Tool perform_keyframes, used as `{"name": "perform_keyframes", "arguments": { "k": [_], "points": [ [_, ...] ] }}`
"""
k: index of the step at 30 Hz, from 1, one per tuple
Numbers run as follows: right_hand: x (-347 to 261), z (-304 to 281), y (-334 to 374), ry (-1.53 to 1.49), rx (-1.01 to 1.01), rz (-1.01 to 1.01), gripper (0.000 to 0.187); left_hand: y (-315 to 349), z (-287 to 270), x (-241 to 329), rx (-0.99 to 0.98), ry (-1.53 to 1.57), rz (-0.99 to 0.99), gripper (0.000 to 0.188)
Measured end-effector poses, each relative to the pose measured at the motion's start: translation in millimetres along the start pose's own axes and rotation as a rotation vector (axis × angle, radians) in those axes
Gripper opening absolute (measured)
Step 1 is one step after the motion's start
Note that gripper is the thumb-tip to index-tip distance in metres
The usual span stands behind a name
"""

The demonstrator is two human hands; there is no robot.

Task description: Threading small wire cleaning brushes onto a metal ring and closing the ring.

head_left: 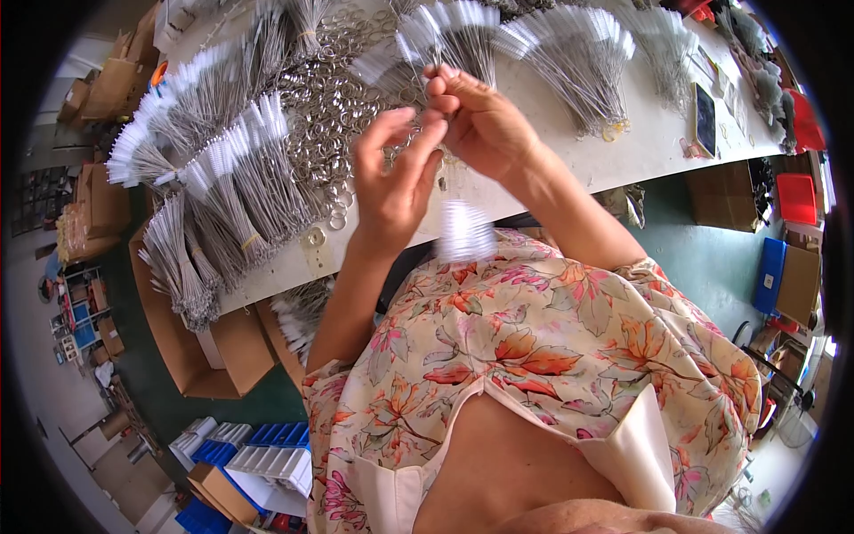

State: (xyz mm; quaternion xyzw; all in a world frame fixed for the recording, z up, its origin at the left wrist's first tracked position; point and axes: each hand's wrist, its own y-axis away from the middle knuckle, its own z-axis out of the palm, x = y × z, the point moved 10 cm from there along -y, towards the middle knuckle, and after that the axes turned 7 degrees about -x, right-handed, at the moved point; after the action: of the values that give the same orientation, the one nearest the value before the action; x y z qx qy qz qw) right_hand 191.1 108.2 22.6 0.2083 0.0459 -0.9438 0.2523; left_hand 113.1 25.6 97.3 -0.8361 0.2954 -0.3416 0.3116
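Floral fabric (525,356) with a pale collar fills the foreground of our head view, and beyond it our two hands meet over the tabletop (654,142). We judge the step in hand to be fine fingertip work on a single white-bristled brush (465,231), perhaps with one of the rings near it. Our right hand (485,116) closes thumb and fingertips in a narrow grip; whatever sits between them is too small and blurred to name. Our left hand (389,169) has its fingers parted just beside the right, and we cannot tell whether it holds anything. As we see it, the next move calls for a firm pinch on the right and a light, precise left.

That brush shows its bristle end below our hands, near the front edge: whitish, ribbed across and smeared by motion, its stem too indistinct to trace to our fingers. Beyond our left hand lies a loose heap of shiny metal rings (325,116), flanked by bundles of similar wire-stemmed brushes (253,178).
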Motion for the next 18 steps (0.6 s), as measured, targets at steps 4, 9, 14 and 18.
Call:
{"name": "perform_keyframes", "arguments": {
  "k": [4, 9, 14, 18],
  "points": [
    [-7.4, 26.3, 10.0, 0.55, -0.185, 0.194, 0.017, -17.1, -65.3, -32.7, 0.193, 0.297, -0.194, 0.067],
    [22.7, 80.2, 38.5, 1.628, -0.425, 0.048, 0.015, -7.5, 11.1, -16.9, -0.208, 0.979, -0.517, 0.107],
    [18.1, 50.0, 47.7, 1.407, -0.381, 0.259, 0.017, 24.2, -3.9, -25.8, -0.303, 0.586, -0.366, 0.043],
    [40.2, 34.7, 72.3, 0.946, -0.362, 0.688, 0.016, 8.0, -27.5, 21.6, -0.189, 0.34, -0.049, 0.019]
  ]
}}
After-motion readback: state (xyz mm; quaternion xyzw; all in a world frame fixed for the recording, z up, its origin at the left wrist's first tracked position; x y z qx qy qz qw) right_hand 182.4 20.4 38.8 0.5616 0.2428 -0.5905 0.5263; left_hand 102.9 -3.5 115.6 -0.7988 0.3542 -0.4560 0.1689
